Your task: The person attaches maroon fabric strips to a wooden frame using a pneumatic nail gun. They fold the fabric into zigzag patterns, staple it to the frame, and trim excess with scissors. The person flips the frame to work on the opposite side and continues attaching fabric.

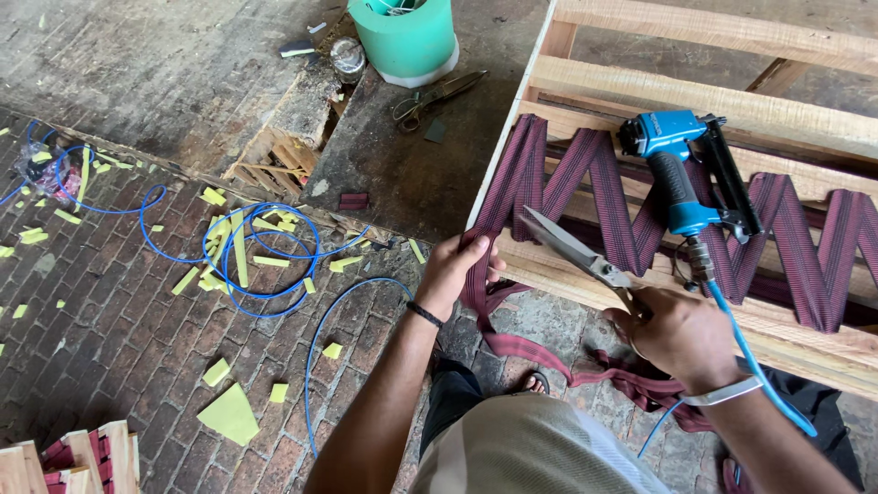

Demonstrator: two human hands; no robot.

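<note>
My left hand [455, 272] grips the end of a maroon webbing strap [526, 178] at the near corner of a wooden frame [695, 105]. My right hand [679, 337] holds large metal shears [572, 249], blades open and pointing toward the strap by my left hand. The strap zigzags across the frame's rails. A blue pneumatic staple gun [681, 178] lies on the frame just beyond my right hand, its blue air hose [750, 361] passing over my right wrist. Loose strap [558, 357] hangs down to the floor between my arms.
A green bucket [407, 37] and a second pair of scissors [434, 96] sit on the concrete slab behind. A blue hose [256, 261] coils over the brick floor among several yellow foam scraps [229, 413]. Another wooden frame piece [78, 457] lies at bottom left.
</note>
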